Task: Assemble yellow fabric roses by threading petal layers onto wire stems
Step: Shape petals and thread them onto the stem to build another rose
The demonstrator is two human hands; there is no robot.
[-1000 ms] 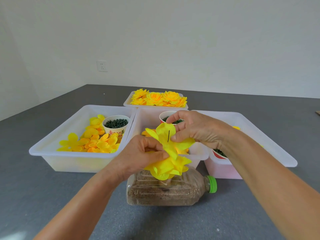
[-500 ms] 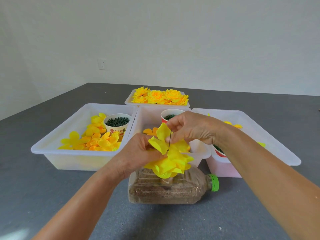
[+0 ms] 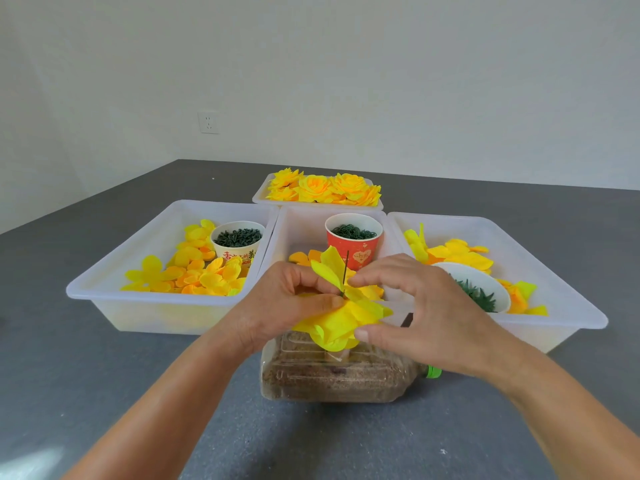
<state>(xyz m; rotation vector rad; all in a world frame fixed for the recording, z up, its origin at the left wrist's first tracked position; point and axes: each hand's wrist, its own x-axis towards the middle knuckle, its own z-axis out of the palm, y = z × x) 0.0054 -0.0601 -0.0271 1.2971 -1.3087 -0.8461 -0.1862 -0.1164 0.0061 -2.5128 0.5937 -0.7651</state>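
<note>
Since a second ago the right hand (image 3: 426, 306) has dropped from the top of the wire stem (image 3: 345, 270) to the flower's right side, and the newest petal layer (image 3: 329, 270) now sits lower on the wire.

Across the grey surface (image 3: 104, 393) stand three large white bins: the left bin (image 3: 104, 296), the middle bin (image 3: 298, 220) and the right bin (image 3: 554, 271), with a smaller tray (image 3: 259, 197) of finished roses behind. A sand-filled bottle (image 3: 332, 379) lies on its side nearest the camera, and the half-built yellow rose (image 3: 346, 322) stands just above it.

A cream cup (image 3: 237, 249) carries red printed characters too small to read; the red cup (image 3: 356, 251) shows a pale heart emblem.

Between the two hands sits the rose. The left hand (image 3: 277, 306) pinches its petals at the wire, thumb pressed on them. Right fingers curl around the flower, forefinger on the top petals, thumb under the bloom.
</note>
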